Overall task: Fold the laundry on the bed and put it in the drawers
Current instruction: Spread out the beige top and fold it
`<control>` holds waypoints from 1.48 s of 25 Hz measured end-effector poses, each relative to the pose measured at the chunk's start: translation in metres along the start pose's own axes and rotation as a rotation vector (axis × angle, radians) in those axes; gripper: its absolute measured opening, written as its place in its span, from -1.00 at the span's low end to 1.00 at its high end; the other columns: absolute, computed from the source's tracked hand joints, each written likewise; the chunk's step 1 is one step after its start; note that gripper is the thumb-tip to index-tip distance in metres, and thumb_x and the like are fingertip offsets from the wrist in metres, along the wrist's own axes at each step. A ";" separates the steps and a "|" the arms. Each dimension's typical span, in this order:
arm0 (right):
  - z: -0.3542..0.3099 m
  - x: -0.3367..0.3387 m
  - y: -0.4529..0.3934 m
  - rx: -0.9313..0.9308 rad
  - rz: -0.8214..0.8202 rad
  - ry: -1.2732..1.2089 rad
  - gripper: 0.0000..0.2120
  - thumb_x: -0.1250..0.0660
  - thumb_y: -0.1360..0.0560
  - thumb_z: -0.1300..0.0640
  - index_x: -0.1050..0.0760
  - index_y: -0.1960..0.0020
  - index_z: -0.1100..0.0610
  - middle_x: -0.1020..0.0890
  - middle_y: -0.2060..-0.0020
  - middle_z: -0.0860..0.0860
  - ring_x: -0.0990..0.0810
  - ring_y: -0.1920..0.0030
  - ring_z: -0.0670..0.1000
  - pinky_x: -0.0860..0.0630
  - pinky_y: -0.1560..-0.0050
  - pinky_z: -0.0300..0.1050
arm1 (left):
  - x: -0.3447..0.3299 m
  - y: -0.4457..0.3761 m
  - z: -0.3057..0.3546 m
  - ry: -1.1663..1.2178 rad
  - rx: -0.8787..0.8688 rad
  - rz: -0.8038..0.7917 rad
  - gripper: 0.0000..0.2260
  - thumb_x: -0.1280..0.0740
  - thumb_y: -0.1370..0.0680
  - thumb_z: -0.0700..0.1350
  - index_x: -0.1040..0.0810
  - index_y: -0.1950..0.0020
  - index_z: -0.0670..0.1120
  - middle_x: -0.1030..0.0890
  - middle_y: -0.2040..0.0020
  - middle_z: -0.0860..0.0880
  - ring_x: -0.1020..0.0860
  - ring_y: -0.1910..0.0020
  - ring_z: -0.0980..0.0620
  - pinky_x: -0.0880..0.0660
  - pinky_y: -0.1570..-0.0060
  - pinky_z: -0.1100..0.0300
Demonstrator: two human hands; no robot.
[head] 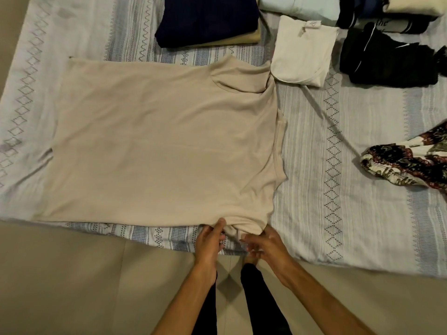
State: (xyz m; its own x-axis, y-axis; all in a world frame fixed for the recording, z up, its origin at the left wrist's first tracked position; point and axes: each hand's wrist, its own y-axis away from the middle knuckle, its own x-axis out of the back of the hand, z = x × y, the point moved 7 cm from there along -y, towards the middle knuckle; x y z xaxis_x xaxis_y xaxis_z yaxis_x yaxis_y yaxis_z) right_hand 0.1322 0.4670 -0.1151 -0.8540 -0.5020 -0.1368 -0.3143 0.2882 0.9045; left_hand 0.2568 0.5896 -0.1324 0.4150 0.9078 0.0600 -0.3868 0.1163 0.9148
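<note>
1. Two hands, ours, at 6 o'clock: left hand [210, 240] & right hand [264, 243] both pinch bunched near edge of beige tee [157, 141].
2. Tee lies flat, centre of bed [338, 213].
3. Folded clothes at 12–2 o'clock: navy stack [208, 18], white top [302, 52], black pile [387, 61].
4. Patterned cloth [406, 163] at 3 o'clock.

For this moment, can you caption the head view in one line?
Both hands, left hand and right hand, grip the near sleeve of a beige T-shirt spread flat on the patterned bedspread.
</note>
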 end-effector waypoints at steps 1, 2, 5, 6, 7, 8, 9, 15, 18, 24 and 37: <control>0.001 0.000 -0.001 0.030 0.038 0.055 -0.73 -0.57 -0.41 0.23 -0.66 -0.09 0.21 -0.68 0.24 0.10 -0.58 0.30 0.01 -0.48 0.28 -0.14 | 0.000 0.003 0.000 0.015 -0.021 -0.020 -0.78 -0.50 -0.55 0.05 -0.66 -0.10 -0.05 -0.74 0.00 0.01 -0.68 -0.05 0.00 -0.56 -0.13 0.04; 0.003 0.001 -0.002 0.028 0.065 0.064 -0.83 -0.56 -0.44 0.24 -0.68 -0.01 0.22 -0.65 0.28 0.11 -0.54 0.33 0.00 -0.45 0.29 -0.15 | -0.001 0.008 0.001 0.055 -0.040 -0.042 -0.75 -0.51 -0.54 0.02 -0.66 -0.16 -0.05 -0.75 -0.06 -0.01 -0.69 -0.10 -0.02 -0.57 -0.18 0.01; 0.020 0.005 -0.003 -0.111 0.029 0.002 -0.88 -0.53 -0.47 0.16 -0.66 0.10 0.21 -0.61 0.28 0.13 -0.50 0.36 0.01 -0.41 0.27 -0.12 | 0.000 0.017 -0.010 0.165 -0.048 -0.166 -0.63 -0.51 -0.53 -0.09 -0.62 -0.34 -0.05 -0.72 -0.19 -0.07 -0.67 -0.21 -0.08 -0.55 -0.27 -0.06; 0.028 0.008 -0.001 -0.172 0.000 0.029 -0.88 -0.52 -0.48 0.14 -0.65 0.10 0.19 -0.62 0.27 0.12 -0.51 0.36 0.01 -0.41 0.28 -0.12 | 0.003 0.016 -0.018 0.150 -0.054 -0.205 -0.60 -0.51 -0.54 -0.14 -0.59 -0.37 -0.05 -0.70 -0.22 -0.08 -0.66 -0.23 -0.10 -0.54 -0.29 -0.09; 0.036 0.010 0.003 -0.218 -0.024 0.112 -0.88 -0.50 -0.49 0.13 -0.65 0.10 0.19 -0.63 0.27 0.12 -0.51 0.36 0.00 -0.42 0.29 -0.13 | 0.007 0.014 -0.028 0.106 -0.065 -0.209 -0.62 -0.50 -0.55 -0.18 -0.59 -0.36 -0.04 -0.70 -0.22 -0.09 -0.66 -0.23 -0.12 -0.54 -0.29 -0.11; 0.043 0.015 0.006 -0.240 -0.026 0.228 -0.87 -0.48 -0.52 0.12 -0.65 0.11 0.19 -0.64 0.27 0.11 -0.52 0.38 0.00 -0.43 0.31 -0.14 | 0.014 0.012 -0.038 0.058 -0.075 -0.170 -0.66 -0.49 -0.56 -0.22 -0.59 -0.32 -0.04 -0.71 -0.20 -0.10 -0.67 -0.21 -0.14 -0.55 -0.27 -0.14; 0.049 0.019 0.008 -0.232 -0.006 0.328 -0.84 -0.45 -0.55 0.11 -0.65 0.13 0.20 -0.65 0.28 0.12 -0.53 0.40 -0.01 -0.42 0.34 -0.15 | 0.024 0.008 -0.049 0.010 -0.078 -0.098 -0.71 -0.47 -0.58 -0.22 -0.59 -0.27 -0.02 -0.71 -0.17 -0.12 -0.67 -0.18 -0.17 -0.57 -0.26 -0.19; 0.037 0.017 0.009 0.167 0.267 0.893 -0.79 -0.29 -0.61 0.03 -0.56 0.16 0.07 -0.64 0.35 -0.07 -0.59 0.35 -0.10 -0.61 0.22 0.02 | 0.059 0.005 -0.067 -0.114 -0.118 0.131 -0.65 -0.51 -0.54 -0.27 -0.44 -0.15 0.02 -0.65 -0.14 -0.21 -0.66 -0.04 -0.08 -0.61 -0.18 -0.09; 0.026 -0.007 0.021 0.414 0.271 0.988 -0.80 -0.34 -0.58 -0.04 -0.40 -0.13 -0.03 -0.54 0.03 -0.17 -0.54 0.15 -0.20 -0.57 0.12 -0.07 | 0.045 0.013 -0.061 -0.095 -0.105 -0.105 -0.57 -0.53 -0.51 -0.30 -0.50 -0.31 -0.08 -0.70 -0.17 -0.16 -0.69 -0.15 -0.15 -0.59 -0.23 -0.20; 0.064 -0.004 0.020 0.151 0.457 0.064 -0.36 -0.56 -0.31 0.07 -0.25 -0.23 -0.08 -0.48 -0.17 0.08 -0.61 -0.10 0.09 -0.63 -0.08 0.05 | 0.043 0.042 -0.070 0.013 0.030 -0.302 -0.60 -0.46 -0.56 -0.25 -0.56 -0.39 -0.04 -0.69 -0.21 -0.20 -0.65 -0.21 -0.24 -0.54 -0.24 -0.21; 0.065 0.001 0.013 -0.142 0.075 -0.082 -0.77 -0.32 -0.65 0.08 -0.60 -0.25 0.13 -0.75 -0.06 0.13 -0.72 -0.08 0.15 -0.55 -0.34 0.15 | 0.036 0.018 -0.022 -0.121 -0.234 -0.083 -0.73 -0.43 -0.60 0.12 -0.67 -0.17 -0.03 -0.72 -0.13 -0.07 -0.68 -0.14 -0.10 -0.60 -0.19 -0.15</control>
State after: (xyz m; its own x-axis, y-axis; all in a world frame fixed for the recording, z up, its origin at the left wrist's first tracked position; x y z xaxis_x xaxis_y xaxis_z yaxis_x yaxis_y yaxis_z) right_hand 0.1005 0.5234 -0.1298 -0.9056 -0.4137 -0.0939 -0.1917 0.2016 0.9605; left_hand 0.2466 0.6338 -0.1227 0.5431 0.8382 0.0492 -0.5215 0.2908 0.8022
